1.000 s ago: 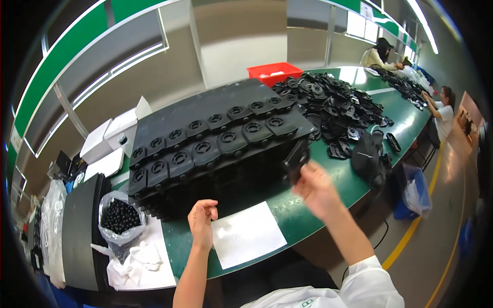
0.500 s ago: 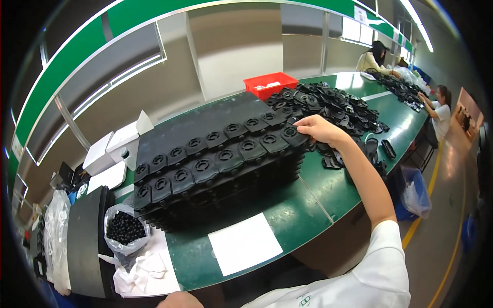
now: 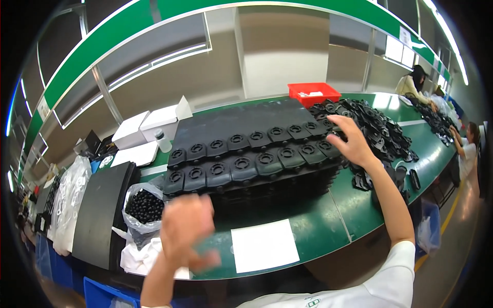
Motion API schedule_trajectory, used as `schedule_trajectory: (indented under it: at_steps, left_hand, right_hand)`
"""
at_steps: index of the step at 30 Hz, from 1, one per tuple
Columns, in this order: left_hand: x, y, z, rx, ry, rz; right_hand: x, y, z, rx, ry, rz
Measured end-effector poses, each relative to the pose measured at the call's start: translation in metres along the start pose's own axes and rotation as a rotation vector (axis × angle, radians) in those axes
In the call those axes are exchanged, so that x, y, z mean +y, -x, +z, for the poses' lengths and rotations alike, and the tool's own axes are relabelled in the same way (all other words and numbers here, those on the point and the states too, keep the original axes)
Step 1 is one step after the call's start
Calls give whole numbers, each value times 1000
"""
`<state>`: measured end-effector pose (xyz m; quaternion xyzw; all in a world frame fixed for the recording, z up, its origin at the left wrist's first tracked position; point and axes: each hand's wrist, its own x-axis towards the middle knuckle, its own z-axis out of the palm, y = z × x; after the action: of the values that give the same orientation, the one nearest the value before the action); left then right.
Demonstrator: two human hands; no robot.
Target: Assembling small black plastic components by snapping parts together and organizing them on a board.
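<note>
A stack of black trays point(image 3: 231, 120) fills the middle of the green table. Along its near side run two rows of black moulded parts point(image 3: 242, 163), each with a round ring. At the right end of these rows is my right hand point(image 3: 354, 142), thumb and fingers apart around the end of the upper row; I see no part lifted in it. My left hand point(image 3: 187, 228), smeared by motion, hangs over the front of the table, left of a white sheet point(image 3: 264, 246). Beside it sits a clear bag point(image 3: 144, 205) of small black round pieces.
Loose black parts point(image 3: 377, 123) lie heaped to the right of the stack, near a red bin point(image 3: 314, 92). White boxes point(image 3: 131, 128) and a small bottle point(image 3: 163, 141) stand at the back left. A black panel point(image 3: 102, 215) leans at left. Two people work farther along the table.
My left hand has come into view from the lower edge. My right hand's fingers have spread from their pinch on the end part. The whole view has swung to the left.
</note>
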<state>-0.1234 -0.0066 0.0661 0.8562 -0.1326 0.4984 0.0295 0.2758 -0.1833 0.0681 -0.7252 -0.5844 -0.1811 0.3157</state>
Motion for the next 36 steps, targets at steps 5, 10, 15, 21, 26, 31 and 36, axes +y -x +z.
schedule_trajectory:
  at_steps: [5, 10, 15, 21, 26, 31, 36]
  left_hand:
    - [-82, -12, -5, -621, -307, -542]
    - [-107, -4, 13, -864, -263, -642]
    - [-113, -5, 24, -916, -216, -714]
    - [-125, -4, 30, -929, -227, -717]
    - [-148, -4, 42, -910, -230, -726]
    - [-181, -10, 56, -926, -226, -737]
    - [-219, -13, 73, -936, -217, -775]
  right_hand:
    - [-28, -18, 20, -329, 63, -236]
    - [-27, -21, 41, -459, 133, -289]
    - [-28, -22, 43, -489, 126, -220]
    - [-26, -28, 49, -463, 121, -181]
    - [-14, -40, 61, -441, 131, -174]
    - [6, -66, 81, -434, 128, -158]
    - [23, -98, 102, -438, 118, -148]
